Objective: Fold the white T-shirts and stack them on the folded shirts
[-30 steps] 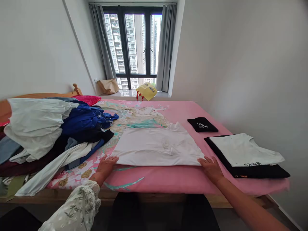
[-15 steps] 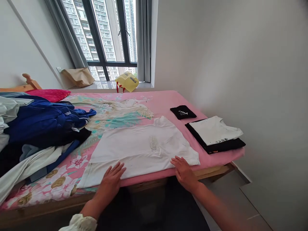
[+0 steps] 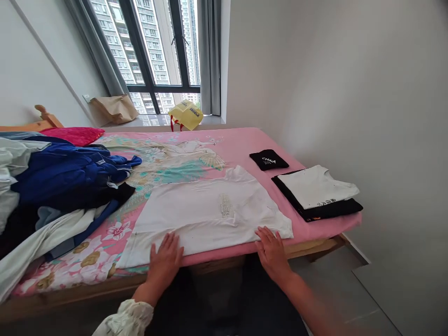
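Resting our left hand [image 3: 165,257] and right hand [image 3: 273,254] spread, grips wide and empty, we seemingly pin the white shirt [image 3: 196,207] flat at the frame's lower centre.

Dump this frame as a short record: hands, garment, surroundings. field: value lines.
left hand: open, fingers on near edge of white shirt
right hand: open, fingers on same edge, farther right
white shirt: laid out on pink bedsheet, print showing
right side: white garment atop black cloth; folded "CHINA" item nearby
left side: loose clothes pile
window ledge: paper bag, yellow bag
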Demonstrator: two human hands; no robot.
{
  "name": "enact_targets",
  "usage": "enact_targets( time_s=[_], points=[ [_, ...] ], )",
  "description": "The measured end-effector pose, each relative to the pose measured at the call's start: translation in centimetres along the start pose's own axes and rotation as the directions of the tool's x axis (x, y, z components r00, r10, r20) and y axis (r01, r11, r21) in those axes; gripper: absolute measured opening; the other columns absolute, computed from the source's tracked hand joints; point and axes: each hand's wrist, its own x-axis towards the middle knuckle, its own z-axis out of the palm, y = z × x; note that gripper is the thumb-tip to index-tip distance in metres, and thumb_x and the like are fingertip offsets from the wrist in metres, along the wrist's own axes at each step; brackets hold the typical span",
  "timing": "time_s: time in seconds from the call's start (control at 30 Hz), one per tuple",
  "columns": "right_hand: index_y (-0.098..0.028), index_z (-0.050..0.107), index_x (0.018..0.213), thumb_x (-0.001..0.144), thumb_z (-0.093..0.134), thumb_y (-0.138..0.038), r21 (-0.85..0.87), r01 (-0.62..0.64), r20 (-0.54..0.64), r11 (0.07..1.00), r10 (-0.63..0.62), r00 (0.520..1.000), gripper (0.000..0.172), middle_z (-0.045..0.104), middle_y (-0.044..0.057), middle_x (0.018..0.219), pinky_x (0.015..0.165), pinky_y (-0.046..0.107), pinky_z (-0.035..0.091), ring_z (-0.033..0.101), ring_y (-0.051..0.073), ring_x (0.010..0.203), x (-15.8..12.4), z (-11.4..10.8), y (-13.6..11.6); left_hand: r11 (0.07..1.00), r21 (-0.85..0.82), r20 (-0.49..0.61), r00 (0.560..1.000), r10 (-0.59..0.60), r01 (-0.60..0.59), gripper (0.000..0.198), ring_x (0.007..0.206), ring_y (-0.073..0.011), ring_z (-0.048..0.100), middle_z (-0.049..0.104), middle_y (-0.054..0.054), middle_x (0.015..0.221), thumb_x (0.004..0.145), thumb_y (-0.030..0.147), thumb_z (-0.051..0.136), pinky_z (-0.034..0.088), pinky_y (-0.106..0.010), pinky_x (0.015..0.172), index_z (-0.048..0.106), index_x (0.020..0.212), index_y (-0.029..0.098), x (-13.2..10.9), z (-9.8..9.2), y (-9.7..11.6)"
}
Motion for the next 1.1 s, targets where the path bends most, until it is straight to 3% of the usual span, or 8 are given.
enact_targets(
  time_s=[0.17,0.23,0.33,0.47,0.57,0.77,0.9,1.1],
  points=[
    [-0.019,0.036,0.137,0.092,0.033,-0.034,0.081,0.284,0.113,0.955,-0.292,0.95,0.048,0.035,0.006,0.143,0.109,0.046,0.02,0.028,0.022,0.133,-0.1,3.4,-6.5,0.922,-0.157,-0.006,0.934,0.356,-0.353,0.049,0.137,-0.0207,0.02,0.026,-0.003,0.148,0.091,0.039,0.022,0.008,-0.054,0.111,0.032,0.138,0.027,0.3,0.4,6.6],
    [-0.02,0.034,0.138,0.091,0.033,-0.039,0.054,0.279,0.149,0.959,-0.284,0.947,0.051,0.037,0.006,0.142,0.107,0.048,0.024,0.031,0.023,0.132,-1.1,4.9,-4.4,0.951,-0.145,0.027,0.96,0.279,-0.272,0.052,0.137,-0.0222,0.02,0.026,-0.004,0.148,0.09,0.044,0.024,0.005,-0.055,0.111,0.029,0.139,0.028,0.4,1.1,4.7],
    [-0.021,0.037,0.137,0.089,0.031,-0.043,-0.036,0.13,0.103,0.991,-0.125,0.987,0.053,0.039,0.008,0.141,0.105,0.053,0.024,0.034,0.026,0.13,-2.6,6.0,1.6,0.999,-0.048,0.085,0.996,0.029,-0.025,0.059,0.138,-0.0246,0.017,0.023,-0.007,0.149,0.087,0.049,0.029,0.001,-0.057,0.109,0.025,0.141,0.025,-0.2,1.2,-2.5],
    [-0.018,0.044,0.132,0.09,0.025,-0.047,-0.032,0.007,0.04,0.999,-0.006,0.999,0.055,0.044,0.01,0.137,0.102,0.056,0.028,0.035,0.029,0.129,-2.9,5.1,4.5,0.96,0.058,0.049,0.96,-0.277,0.274,0.057,0.137,-0.0259,0.019,0.024,-0.008,0.148,0.088,0.044,0.029,-0.003,-0.064,0.104,0.029,0.139,0.021,-0.7,-0.4,-11.0],
    [-0.017,0.045,0.13,0.091,0.027,-0.044,0.068,0.026,0.017,0.997,-0.027,0.999,0.05,0.046,0.009,0.135,0.104,0.053,0.028,0.034,0.027,0.13,-2.1,3.7,-0.1,0.974,0.052,-0.018,0.975,-0.222,0.223,0.05,0.137,-0.0242,0.021,0.029,-0.009,0.146,0.089,0.036,0.028,-0.004,-0.062,0.106,0.037,0.135,0.019,-0.4,-1.2,-10.9],
    [-0.02,0.041,0.134,0.091,0.037,-0.033,0.28,0.287,0.053,0.916,-0.313,0.948,0.044,0.043,0.006,0.138,0.107,0.049,0.028,0.032,0.024,0.131,-0.6,3.5,-11.5,0.94,-0.121,0.032,0.945,0.324,-0.318,0.05,0.137,-0.0187,0.02,0.03,-0.004,0.147,0.091,0.04,0.025,-0.002,-0.052,0.111,0.029,0.139,0.027,-0.3,0.5,-3.7],
    [-0.021,0.045,0.131,0.091,0.038,-0.034,0.288,0.316,0.089,0.904,-0.354,0.931,0.043,0.044,0.006,0.137,0.106,0.05,0.031,0.036,0.025,0.129,-0.7,4.7,-12.6,0.969,-0.135,0.135,0.965,0.225,-0.207,0.06,0.138,-0.023,0.016,0.021,-0.005,0.15,0.088,0.05,0.03,-0.004,-0.059,0.108,0.02,0.142,0.026,0.6,0.8,-4.7],
    [-0.024,0.051,0.127,0.09,0.04,-0.037,0.282,0.291,0.095,0.914,-0.329,0.94,0.041,0.049,0.005,0.133,0.101,0.05,0.038,0.042,0.026,0.125,-2.0,5.9,-10.4,0.995,-0.029,0.162,0.983,-0.086,0.092,0.057,0.139,-0.0259,0.013,0.019,-0.007,0.15,0.089,0.045,0.027,-0.002,-0.062,0.106,0.024,0.141,0.022,0.5,-1.0,-11.9]
  ],
)
